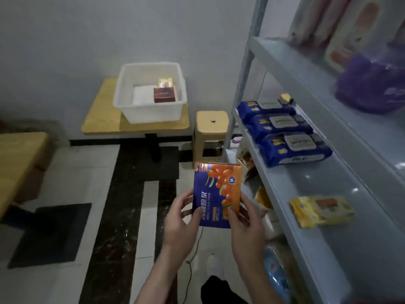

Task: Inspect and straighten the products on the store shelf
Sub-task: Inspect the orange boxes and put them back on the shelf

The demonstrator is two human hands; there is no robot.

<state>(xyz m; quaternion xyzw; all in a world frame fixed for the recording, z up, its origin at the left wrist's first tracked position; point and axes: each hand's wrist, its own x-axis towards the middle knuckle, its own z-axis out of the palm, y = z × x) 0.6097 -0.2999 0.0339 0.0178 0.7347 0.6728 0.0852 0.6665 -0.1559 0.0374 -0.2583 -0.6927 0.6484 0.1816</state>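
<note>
Both hands grip a blue-and-orange box (215, 194) upright, left hand (182, 224) pinching its left edge, right hand (245, 227) its right; grey shelf (306, 194) just right of them

Left forearm (157, 279) and right forearm (260, 281) enter from the bottom edge, bare, converging upward. Left hand (180, 220) grips the box (215, 185) at its lower left corner, fingers curled round the edge. Right hand (246, 224) grips the lower right edge, thumb on the front face. Palms face each other. The box rises above both grips.
</note>
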